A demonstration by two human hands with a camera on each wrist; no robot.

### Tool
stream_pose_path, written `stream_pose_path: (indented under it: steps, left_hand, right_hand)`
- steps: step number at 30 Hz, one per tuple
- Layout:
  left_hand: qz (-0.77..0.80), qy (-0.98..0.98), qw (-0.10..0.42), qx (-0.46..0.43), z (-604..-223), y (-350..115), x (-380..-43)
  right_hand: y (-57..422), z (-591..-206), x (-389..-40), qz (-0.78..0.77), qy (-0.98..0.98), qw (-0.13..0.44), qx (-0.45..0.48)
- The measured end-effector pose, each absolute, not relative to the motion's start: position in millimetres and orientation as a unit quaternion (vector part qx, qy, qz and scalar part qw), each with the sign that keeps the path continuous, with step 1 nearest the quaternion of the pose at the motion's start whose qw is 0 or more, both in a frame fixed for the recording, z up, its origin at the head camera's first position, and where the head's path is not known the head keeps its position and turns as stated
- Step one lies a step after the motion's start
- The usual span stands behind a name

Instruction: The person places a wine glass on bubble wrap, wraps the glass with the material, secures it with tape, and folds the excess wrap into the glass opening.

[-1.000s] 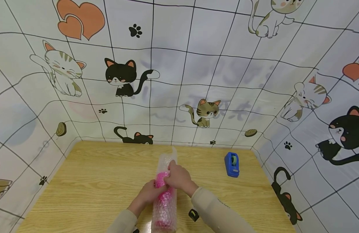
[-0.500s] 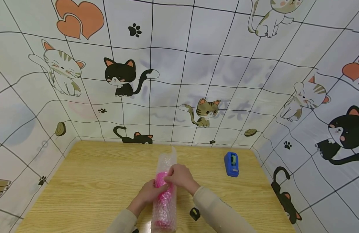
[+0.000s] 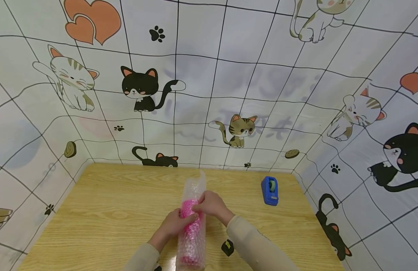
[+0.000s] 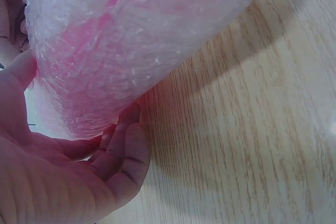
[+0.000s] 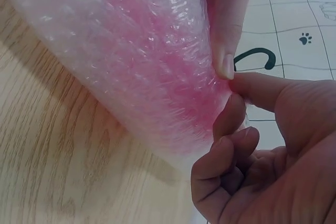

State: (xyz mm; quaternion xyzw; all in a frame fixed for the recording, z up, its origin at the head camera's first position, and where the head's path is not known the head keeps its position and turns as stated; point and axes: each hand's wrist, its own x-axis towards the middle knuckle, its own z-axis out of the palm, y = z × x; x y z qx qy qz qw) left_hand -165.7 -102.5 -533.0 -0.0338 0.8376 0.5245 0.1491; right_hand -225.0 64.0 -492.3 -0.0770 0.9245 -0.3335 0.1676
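A long bundle of clear bubble wrap (image 3: 191, 246) round something bright pink lies lengthwise in front of me in the head view. My left hand (image 3: 173, 226) holds it from the left, thumb over the top and fingers curled against its side. From the right, my right hand (image 3: 212, 204) pinches the wrap close to the left thumb's tip. Up close in the right wrist view, the right thumb (image 5: 257, 88) meets the wrap opposite a bent forefinger, the other fingers curled. The left wrist view shows left fingers (image 4: 128, 150) low beside the bundle, near the tabletop.
A blue tape dispenser (image 3: 270, 192) stands at the back right of the wooden table (image 3: 110, 203). Beside the right sleeve lies a small black object (image 3: 227, 247) with a yellow-green mark. Cat-printed cloth (image 3: 195, 82) hangs behind and along both sides.
My right hand has come down along the bundle from its upper part to the left thumb. The left hand and the bundle have stayed in place.
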Motion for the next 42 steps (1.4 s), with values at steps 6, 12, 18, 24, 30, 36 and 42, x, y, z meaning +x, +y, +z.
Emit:
stream_pose_path:
  steps: [6, 12, 18, 24, 30, 36, 42]
  left_hand:
    - [0.521, 0.84, 0.149, -0.039, -533.3, -102.8, -166.3]
    - [0.526, 0.836, 0.153, -0.041, -532.5, -102.4, -166.2]
    - [0.525, 0.836, 0.154, -0.039, -532.9, -102.2, -166.3]
    - [0.533, 0.83, 0.159, -0.032, -534.7, -102.4, -166.2]
    - [0.538, 0.827, 0.161, -0.033, -535.2, -102.6, -166.5]
    - [0.542, 0.825, 0.16, -0.03, -535.7, -102.5, -166.2]
    - [0.549, 0.819, 0.165, -0.024, -536.7, -101.0, -166.2]
  right_hand:
    - [65.6, -492.8, -227.8, -0.345, 0.918, 0.18, -0.075]
    - [67.3, -489.5, -228.6, -0.364, 0.908, 0.198, -0.07]
    - [71.2, -492.9, -230.4, -0.373, 0.901, 0.21, -0.068]
    - [76.7, -500.9, -231.7, -0.386, 0.892, 0.229, -0.056]
    - [82.6, -507.4, -229.5, -0.415, 0.874, 0.249, -0.043]
    - [87.4, -515.7, -227.0, -0.425, 0.864, 0.269, -0.031]
    - [92.5, -518.6, -228.9, -0.444, 0.847, 0.289, -0.048]
